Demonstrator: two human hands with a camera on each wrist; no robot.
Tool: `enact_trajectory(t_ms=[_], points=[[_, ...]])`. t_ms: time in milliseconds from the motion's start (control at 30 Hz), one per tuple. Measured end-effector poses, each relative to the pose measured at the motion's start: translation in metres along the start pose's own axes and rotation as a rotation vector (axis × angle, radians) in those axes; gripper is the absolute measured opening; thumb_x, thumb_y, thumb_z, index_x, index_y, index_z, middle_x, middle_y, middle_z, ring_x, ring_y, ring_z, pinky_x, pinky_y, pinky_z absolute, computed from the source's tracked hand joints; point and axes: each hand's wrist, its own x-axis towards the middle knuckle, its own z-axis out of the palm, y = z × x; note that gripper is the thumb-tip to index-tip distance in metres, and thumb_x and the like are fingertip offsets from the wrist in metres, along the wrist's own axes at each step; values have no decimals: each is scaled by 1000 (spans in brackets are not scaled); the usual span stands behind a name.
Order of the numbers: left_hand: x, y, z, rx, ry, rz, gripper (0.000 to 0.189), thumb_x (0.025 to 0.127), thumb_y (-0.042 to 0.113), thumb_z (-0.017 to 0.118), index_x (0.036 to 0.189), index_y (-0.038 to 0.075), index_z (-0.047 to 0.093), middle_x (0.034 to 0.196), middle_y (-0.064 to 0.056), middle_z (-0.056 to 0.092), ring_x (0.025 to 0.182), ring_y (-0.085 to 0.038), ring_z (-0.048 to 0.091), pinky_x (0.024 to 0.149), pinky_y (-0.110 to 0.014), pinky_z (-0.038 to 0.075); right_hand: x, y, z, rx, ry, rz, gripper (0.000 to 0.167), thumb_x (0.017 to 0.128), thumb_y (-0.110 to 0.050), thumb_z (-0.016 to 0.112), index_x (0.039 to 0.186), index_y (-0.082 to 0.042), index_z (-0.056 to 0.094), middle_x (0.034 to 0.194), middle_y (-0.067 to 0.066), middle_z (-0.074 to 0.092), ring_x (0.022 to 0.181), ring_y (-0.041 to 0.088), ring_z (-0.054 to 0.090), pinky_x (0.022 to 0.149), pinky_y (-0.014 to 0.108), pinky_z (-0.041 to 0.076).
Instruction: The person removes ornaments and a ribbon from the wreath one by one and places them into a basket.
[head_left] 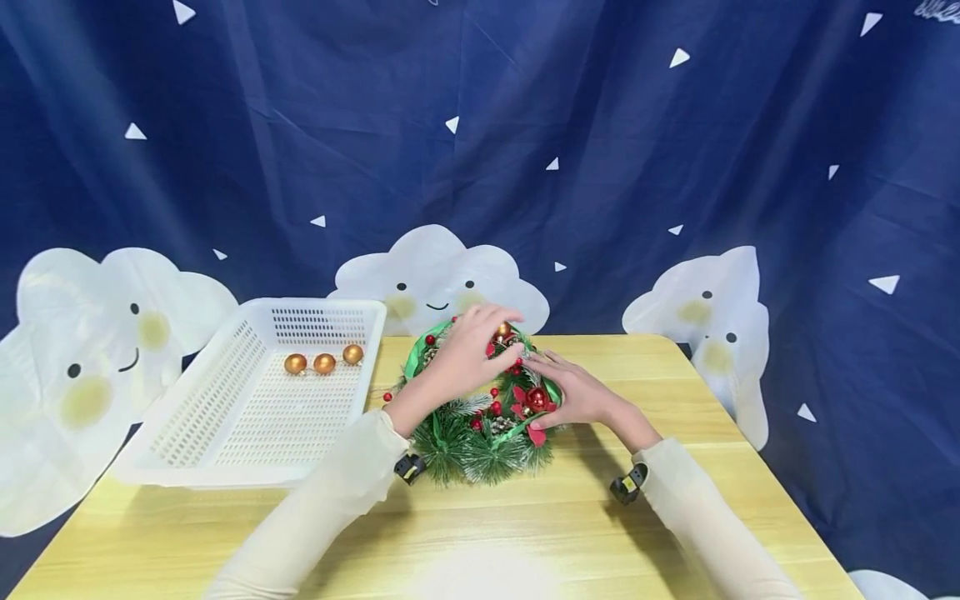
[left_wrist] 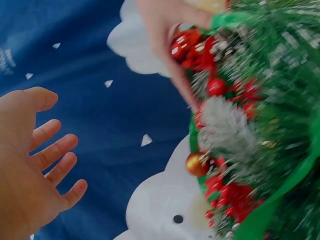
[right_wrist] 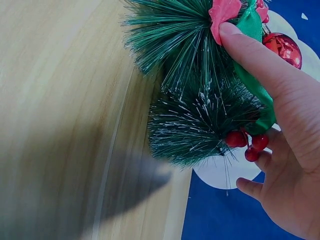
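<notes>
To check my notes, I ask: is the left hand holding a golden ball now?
No, the left wrist view shows the left hand open, with nothing in it.

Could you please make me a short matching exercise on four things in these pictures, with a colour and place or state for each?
1. three loose baubles
2. basket
3. wreath
4. curtain

A. white, at the left of the table in the head view
B. dark blue, hanging behind
C. green and red, touched by the right hand
D. orange-gold, lying inside something

Pairs: 1-D, 2-A, 3-C, 4-B
</notes>
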Motion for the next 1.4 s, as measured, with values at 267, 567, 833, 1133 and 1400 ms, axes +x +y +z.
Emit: enact_trajectory(t_ms=[267,567,833,1133,1400], points=[[-8,0,32,83,-92,94,41,100,35,63,136,15,60,137,-4,62,126,-26,52,109,-51,42,-1,3,1,-3,3,-6,107,71,-50,90,156,-7,40,164,19,32,151,50,23,118,66,27],[-17,-2,58,199,-184,159,52,97,43,63,139,13,57,141,-4,59,129,-23,50,110,-47,41,-2,3,1,3,5,8,104,72,-49,90,155,-9,42,162,14,38,152,48,24,117,66,29],[-22,-4,70,263,-217,199,55,92,50,69,136,18,59,142,-1,58,130,-22,50,111,-45,40,-1,3,1,12,17,-12,90,71,-37,90,148,-10,52,162,21,36,150,52,25,116,69,27],[-22,-7,76,303,-230,197,52,91,48,71,132,18,61,141,1,58,128,-20,51,109,-43,40,-1,1,0,16,15,1,101,72,-42,90,154,-6,43,162,21,36,152,49,23,117,68,26],[-21,-9,78,308,-250,175,46,90,45,72,126,19,63,137,1,60,124,-20,51,107,-45,42,0,0,0,13,13,-12,101,73,-42,89,154,-6,42,162,22,36,151,50,24,118,67,27]])
